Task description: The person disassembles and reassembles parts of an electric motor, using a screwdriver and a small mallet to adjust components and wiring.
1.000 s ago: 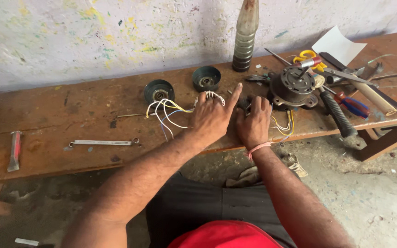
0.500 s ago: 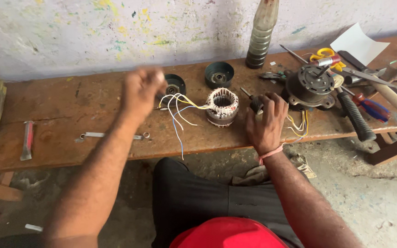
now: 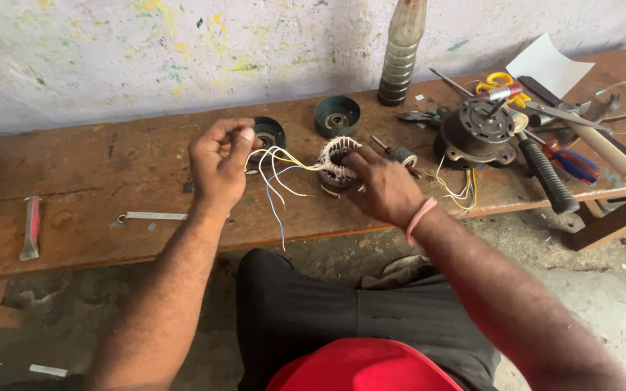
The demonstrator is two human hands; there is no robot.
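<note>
So the right hand (image 3: 384, 190) is clamped on a small wound stator (image 3: 337, 163) sitting mid-bench, fingers wrapped over its 3 o'clock side. The left hand (image 3: 217, 165) is pinched closed around the loose wires (image 3: 278, 181) coming off the stator toward 9 o'clock, holding them up off the wooden bench (image 3: 74, 181). Two dark round caps (image 3: 337, 116) sit at 12 o'clock of the stator, a motor housing (image 3: 478, 130) at 3 o'clock, and a flat wrench (image 3: 150, 216) out near 8 o'clock.
</note>
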